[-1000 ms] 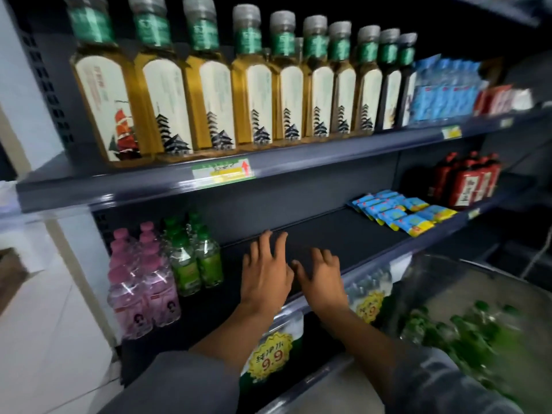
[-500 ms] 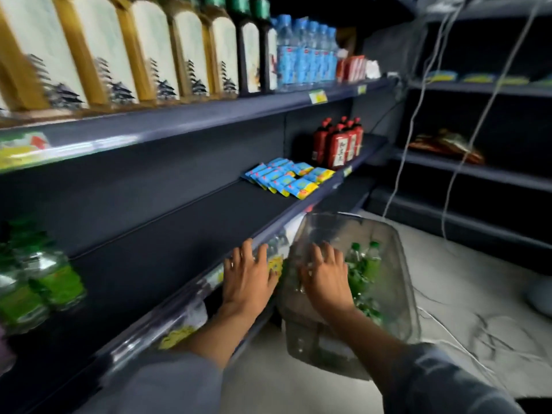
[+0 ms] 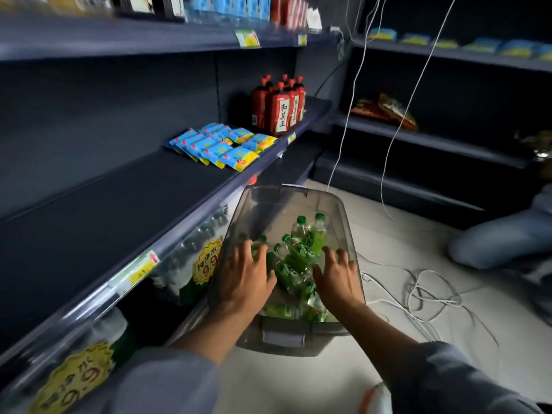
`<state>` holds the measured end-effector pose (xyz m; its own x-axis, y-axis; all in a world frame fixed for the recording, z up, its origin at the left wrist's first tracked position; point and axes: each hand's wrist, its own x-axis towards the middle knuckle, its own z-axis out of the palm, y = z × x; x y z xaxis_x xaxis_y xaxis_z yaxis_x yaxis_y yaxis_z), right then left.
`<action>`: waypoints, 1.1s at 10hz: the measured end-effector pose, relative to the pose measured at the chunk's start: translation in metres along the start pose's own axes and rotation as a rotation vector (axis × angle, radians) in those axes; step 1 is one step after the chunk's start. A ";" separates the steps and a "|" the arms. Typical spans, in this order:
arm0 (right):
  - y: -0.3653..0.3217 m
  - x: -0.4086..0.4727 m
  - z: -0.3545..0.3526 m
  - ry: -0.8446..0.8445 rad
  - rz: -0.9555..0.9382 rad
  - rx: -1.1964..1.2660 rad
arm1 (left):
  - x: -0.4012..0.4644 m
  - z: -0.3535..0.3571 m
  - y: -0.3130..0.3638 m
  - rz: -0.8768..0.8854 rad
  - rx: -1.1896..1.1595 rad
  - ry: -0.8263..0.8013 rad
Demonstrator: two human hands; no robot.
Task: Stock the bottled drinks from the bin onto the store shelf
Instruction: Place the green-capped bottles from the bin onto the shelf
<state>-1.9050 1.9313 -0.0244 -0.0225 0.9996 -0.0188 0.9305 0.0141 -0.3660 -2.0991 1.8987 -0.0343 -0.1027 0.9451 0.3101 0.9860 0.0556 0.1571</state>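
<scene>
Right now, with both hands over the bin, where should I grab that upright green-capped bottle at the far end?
Take the green-capped bottle around its neck and shoulder, from above. It stands nearly upright with its cap clear, while the other bottles in the clear bin crowd its lower body.

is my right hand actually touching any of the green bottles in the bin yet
Cannot tell. In the head view the right hand reaches into the bin over the green bottles, but its fingertips overlap them without showing contact or a gap.
</scene>
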 end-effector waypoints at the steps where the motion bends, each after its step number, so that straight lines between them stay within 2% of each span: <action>1: 0.005 0.012 0.018 -0.078 0.056 0.026 | 0.012 0.022 0.009 -0.040 -0.066 -0.099; 2: 0.010 0.025 0.033 -0.173 0.148 0.034 | 0.028 0.044 0.023 -0.044 -0.190 -0.178; 3: 0.018 0.037 0.053 -0.274 0.239 0.073 | 0.041 0.063 0.033 -0.044 -0.186 -0.361; 4: 0.024 0.044 0.073 -0.322 0.268 0.051 | 0.047 0.097 0.032 -0.124 -0.159 -0.542; 5: 0.029 0.053 0.090 -0.391 0.260 -0.017 | 0.050 0.132 0.023 -0.205 -0.164 -0.632; 6: 0.033 0.067 0.110 -0.411 0.298 -0.005 | 0.056 0.150 0.015 -0.192 -0.165 -0.731; 7: 0.035 0.080 0.124 -0.428 0.314 -0.008 | 0.062 0.147 0.022 -0.087 -0.163 -1.039; 8: 0.042 0.088 0.146 -0.457 0.373 0.040 | 0.063 0.153 0.032 0.009 -0.039 -1.186; 10: 0.062 0.092 0.174 -0.408 0.445 0.071 | 0.062 0.173 0.028 0.161 0.038 -1.216; 11: 0.061 0.086 0.173 -0.373 0.376 0.063 | 0.062 0.177 0.027 0.240 0.042 -1.209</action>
<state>-1.9135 2.0137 -0.2088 0.1689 0.8582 -0.4847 0.8759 -0.3561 -0.3254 -2.0554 2.0154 -0.1766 0.2471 0.6220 -0.7430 0.9688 -0.1718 0.1784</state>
